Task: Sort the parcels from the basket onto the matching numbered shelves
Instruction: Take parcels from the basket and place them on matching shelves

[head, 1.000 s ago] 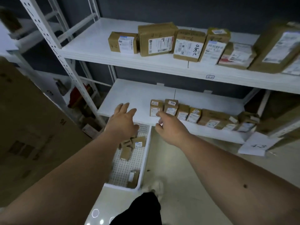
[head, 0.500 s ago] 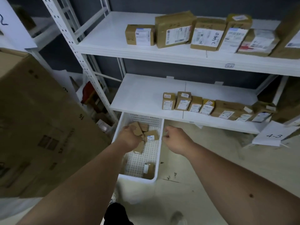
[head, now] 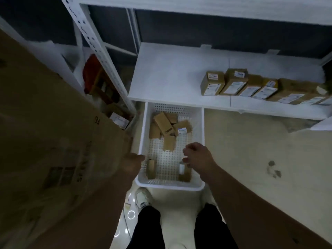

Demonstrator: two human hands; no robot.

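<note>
A white perforated basket (head: pixel 142 141) stands on the floor below the lower shelf (head: pixel 170 78). Several small brown parcels lie in it: a pile (head: pixel 165 124) at the far end, one (head: pixel 169 144) in the middle, and two near the front, one left (head: pixel 150 168) and one right with a white label (head: pixel 184 172). My left hand (head: pixel 133 164) is blurred over the basket's left rim and holds nothing. Over the right side, just above the labelled parcel, my right hand (head: pixel 197 157) hangs with loosely curled, empty fingers.
A row of labelled parcels (head: pixel 233 85) lines the lower shelf's right half. A large cardboard box (head: pixel 45 132) fills the left. The rack upright (head: pixel 100 56) and a red object (head: pixel 91 69) stand behind it. My legs and a shoe (head: pixel 142 198) are just in front of the basket.
The view has tilted down onto the basket. Both hands have dropped from shelf height; the left went from the parcel pile to the basket's left rim, the right over its right side.
</note>
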